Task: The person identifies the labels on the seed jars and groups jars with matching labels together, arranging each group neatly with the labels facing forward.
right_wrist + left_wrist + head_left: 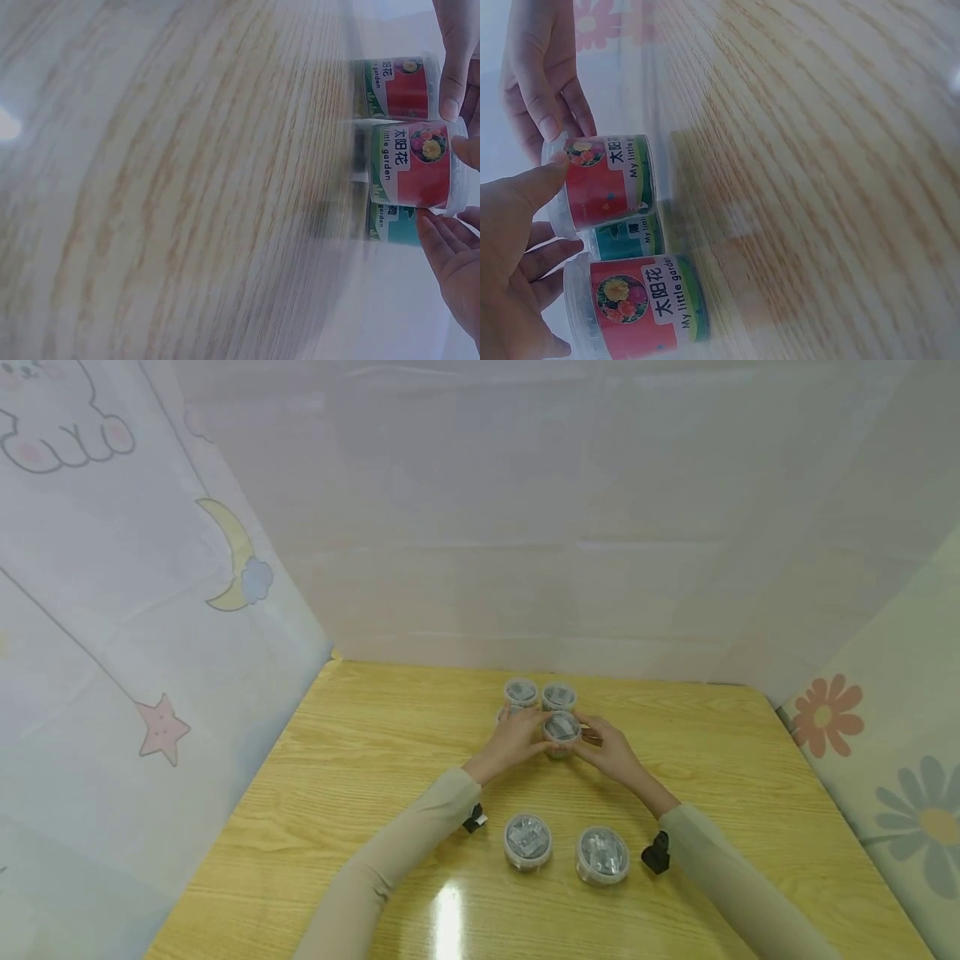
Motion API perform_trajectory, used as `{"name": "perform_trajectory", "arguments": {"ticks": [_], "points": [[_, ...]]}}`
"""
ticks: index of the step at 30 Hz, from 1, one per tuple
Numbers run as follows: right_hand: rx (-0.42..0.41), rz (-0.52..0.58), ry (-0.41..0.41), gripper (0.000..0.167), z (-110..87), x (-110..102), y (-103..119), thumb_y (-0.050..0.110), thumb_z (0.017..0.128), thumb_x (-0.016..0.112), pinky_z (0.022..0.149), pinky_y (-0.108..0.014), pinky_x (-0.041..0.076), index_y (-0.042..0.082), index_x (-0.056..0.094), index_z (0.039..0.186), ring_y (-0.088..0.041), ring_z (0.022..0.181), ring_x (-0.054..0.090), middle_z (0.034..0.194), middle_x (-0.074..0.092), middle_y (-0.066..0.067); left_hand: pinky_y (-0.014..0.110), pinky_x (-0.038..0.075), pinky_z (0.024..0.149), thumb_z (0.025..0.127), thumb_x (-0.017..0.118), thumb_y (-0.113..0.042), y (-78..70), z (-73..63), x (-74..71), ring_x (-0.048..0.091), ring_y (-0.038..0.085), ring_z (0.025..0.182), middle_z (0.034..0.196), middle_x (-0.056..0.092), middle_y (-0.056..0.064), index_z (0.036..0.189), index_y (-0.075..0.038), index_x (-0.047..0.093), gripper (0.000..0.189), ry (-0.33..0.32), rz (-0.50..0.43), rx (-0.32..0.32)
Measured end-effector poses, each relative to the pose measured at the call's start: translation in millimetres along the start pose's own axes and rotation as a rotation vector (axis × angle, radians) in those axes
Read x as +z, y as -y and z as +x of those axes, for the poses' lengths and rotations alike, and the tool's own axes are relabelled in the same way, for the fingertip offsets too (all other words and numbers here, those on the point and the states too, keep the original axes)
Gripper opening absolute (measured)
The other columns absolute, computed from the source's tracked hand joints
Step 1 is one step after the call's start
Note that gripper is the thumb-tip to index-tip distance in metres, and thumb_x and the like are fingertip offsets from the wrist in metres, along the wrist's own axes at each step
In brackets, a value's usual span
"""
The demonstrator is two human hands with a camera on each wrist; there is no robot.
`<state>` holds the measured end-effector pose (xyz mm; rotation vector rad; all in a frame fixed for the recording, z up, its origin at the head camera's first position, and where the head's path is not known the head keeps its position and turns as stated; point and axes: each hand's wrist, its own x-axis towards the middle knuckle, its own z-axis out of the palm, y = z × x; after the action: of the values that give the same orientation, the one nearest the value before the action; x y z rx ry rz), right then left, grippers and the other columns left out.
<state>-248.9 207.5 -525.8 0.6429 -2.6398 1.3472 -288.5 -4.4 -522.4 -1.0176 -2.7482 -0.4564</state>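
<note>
Both hands hold one clear round plastic tub [562,727] with a red flower-picture label reading "My little garden" and a greyish packet under its lid. My left hand [516,742] pinches its upper rim from the left, and my right hand [611,753] does so from the right. Whether its base touches the table cannot be told. Just beside the left fingers stands another red-labelled tub [641,307], partly covered by that hand in the head view. Behind are two more tubs, one at back left [521,691] and one at back right [558,695]; a teal label [626,238] shows behind the held tub.
Nearer the person, two more lidded tubs stand apart on the wooden table [360,760]: one between the forearms [527,839] and one closer to the right forearm [602,853]. A pale hanging sheet [525,527] rises behind the table, with patterned sheets at both sides.
</note>
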Motion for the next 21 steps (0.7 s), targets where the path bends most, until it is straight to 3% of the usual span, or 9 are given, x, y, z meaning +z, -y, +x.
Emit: {"name": "perform_trajectory", "arguments": {"ticks": [9, 21], "points": [[-0.05, -0.023, -0.021, 0.061, -0.9, 2, -12, 0.009, 0.084, 0.069, 0.088, -0.049, 0.049, -0.008, 0.041, 0.135, -0.044, 0.107, 0.056, 0.127, 0.048, -0.029, 0.066, 0.014, 0.107, 0.083, 0.061, -0.049, -3.7, 1.1, -1.1, 0.04, 0.025, 0.131, 0.138, 0.047, 0.011, 0.133, -0.014, 0.05, 0.062, 0.024, 0.01, -0.002], [-0.035, -0.027, -0.007, 0.059, -1.4, 2, -17, 0.009, 0.085, 0.068, 0.088, -0.049, 0.049, -0.011, 0.04, 0.134, -0.044, 0.107, 0.055, 0.124, 0.049, -0.029, 0.065, 0.013, 0.108, 0.085, 0.06, -0.049, -6.5, 3.4, 2.6, 0.038, 0.022, 0.133, 0.138, 0.049, 0.007, 0.134, -0.014, 0.049, 0.061, 0.047, 0.042, -0.014]]}}
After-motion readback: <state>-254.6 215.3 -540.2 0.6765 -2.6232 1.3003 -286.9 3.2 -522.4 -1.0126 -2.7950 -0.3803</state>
